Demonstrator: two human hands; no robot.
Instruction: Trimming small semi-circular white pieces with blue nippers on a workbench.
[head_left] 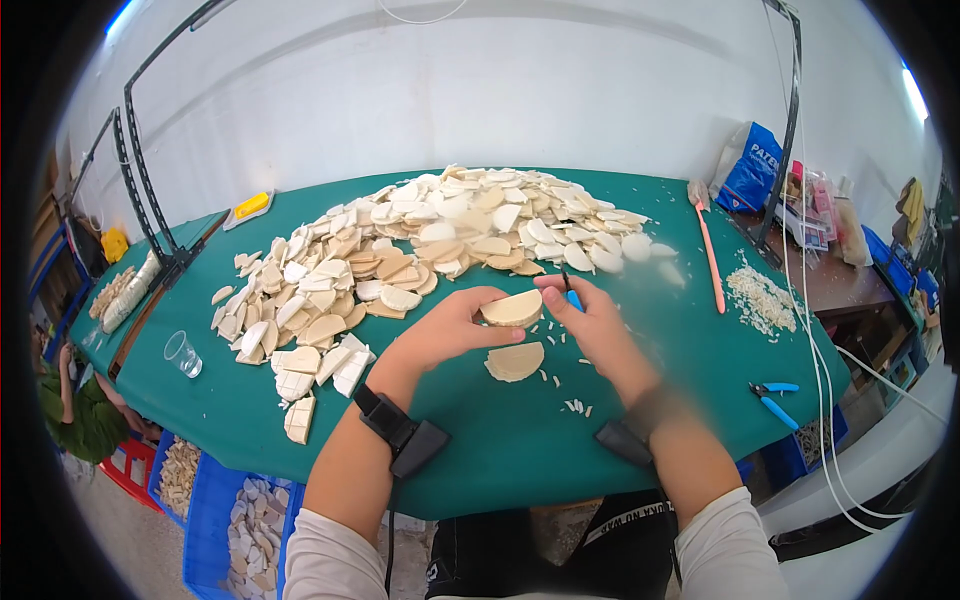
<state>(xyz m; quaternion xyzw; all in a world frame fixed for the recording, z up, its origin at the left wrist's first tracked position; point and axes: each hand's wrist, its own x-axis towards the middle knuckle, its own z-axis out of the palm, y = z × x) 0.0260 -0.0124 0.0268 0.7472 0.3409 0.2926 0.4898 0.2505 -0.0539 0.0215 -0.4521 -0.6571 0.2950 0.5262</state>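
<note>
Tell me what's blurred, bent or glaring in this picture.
Head view: haze softens the right wristband and the right end of the pile; head view: the far edge of the green table bows, black filling the corners; head view: a light glares at the upper right, while the half-round piece in the left hand looks fairly sharp.

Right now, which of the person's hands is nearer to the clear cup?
Left. The left hand, gripping a pale half-round piece, is to the right of the clear cup; the right hand, holding a blue-handled tool, is farther right.
</note>
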